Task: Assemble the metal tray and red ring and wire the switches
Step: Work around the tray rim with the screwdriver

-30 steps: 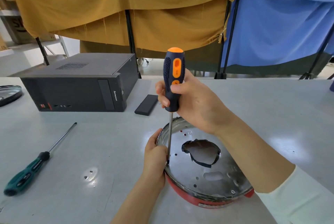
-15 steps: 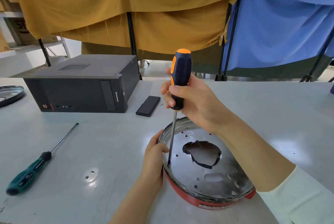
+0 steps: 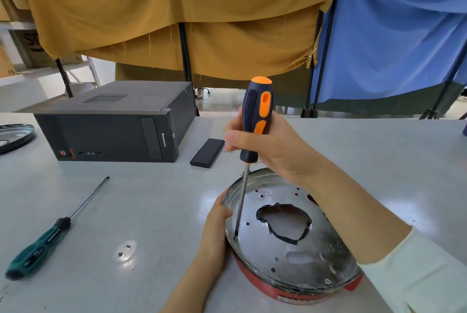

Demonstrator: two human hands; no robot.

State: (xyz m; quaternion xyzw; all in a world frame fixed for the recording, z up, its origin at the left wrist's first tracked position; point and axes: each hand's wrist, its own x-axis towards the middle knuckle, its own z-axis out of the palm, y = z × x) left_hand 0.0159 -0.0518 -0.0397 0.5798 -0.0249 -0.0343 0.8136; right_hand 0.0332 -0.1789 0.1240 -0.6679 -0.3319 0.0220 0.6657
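A person fastens a metal tray (image 3: 298,249) into a red ring (image 3: 255,278) on a grey tabletop (image 3: 151,211), the tray nested inside the ring near the front of the work surface. The right hand (image 3: 273,145) is closed around the black-and-orange handle of a screwdriver (image 3: 255,120), held nearly upright, its shaft running down to a point at the tray's left edge, where the tip meets what appears to be a screw (image 3: 235,237). The left hand (image 3: 214,231) clasps the left rim of the tray and ring, thumb hooked over the edge, bracing the assembly against the turning force.

The step in hand looks to be driving a fastener that joins tray to ring. A seated screw head (image 3: 327,281) shows near the front rim, while several small holes in the tray remain open, suggesting the joining is only partly done. No switches or wires can be seen, so the wiring seems to lie ahead.

The next move likely calls for steady downward pressure with the tip kept square in the screw head, the left hand holding firm so the tray does not spin or lift out of the ring.

A second screwdriver with a green handle (image 3: 38,249) lies unused well to the left, and a dark computer case (image 3: 113,125) sits at the rear beside a small black device (image 3: 207,153).
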